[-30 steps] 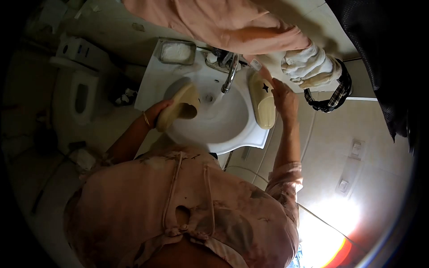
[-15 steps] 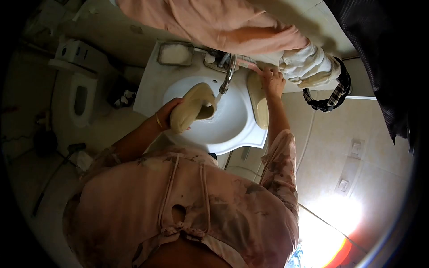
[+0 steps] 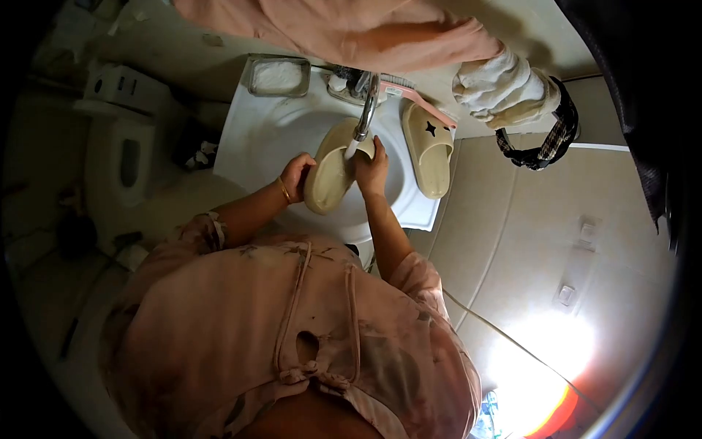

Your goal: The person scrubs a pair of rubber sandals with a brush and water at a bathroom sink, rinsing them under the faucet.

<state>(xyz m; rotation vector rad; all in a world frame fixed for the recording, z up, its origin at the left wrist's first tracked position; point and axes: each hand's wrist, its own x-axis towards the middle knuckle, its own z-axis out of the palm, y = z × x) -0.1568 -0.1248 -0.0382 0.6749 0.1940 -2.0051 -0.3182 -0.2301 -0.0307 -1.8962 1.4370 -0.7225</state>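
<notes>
A beige slipper (image 3: 327, 186) is held over the white sink (image 3: 281, 135), its open side turned up. My left hand (image 3: 296, 175) is closed on its left edge. On the opposite side, my right hand (image 3: 372, 172) grips the slipper near its strap, with some fingers hidden. Water runs from the chrome faucet (image 3: 370, 106) onto the slipper. Its mate, another beige slipper (image 3: 437, 175) with a dark star-shaped mark, lies on the sink's right rim. Behind the faucet rests a pink brush (image 3: 420, 104), its handle reaching toward that slipper.
A soap dish (image 3: 279, 77) with white contents sits at the sink's back left corner. Peach cloth (image 3: 351, 33) hangs above the faucet. At right hang a white cloth (image 3: 504, 88) and a dark headband (image 3: 545, 154). A toilet (image 3: 128, 146) stands left.
My right hand has left the brush and taken hold of the slipper. The slipper has turned so its open side faces up, and it has moved under the faucet.
</notes>
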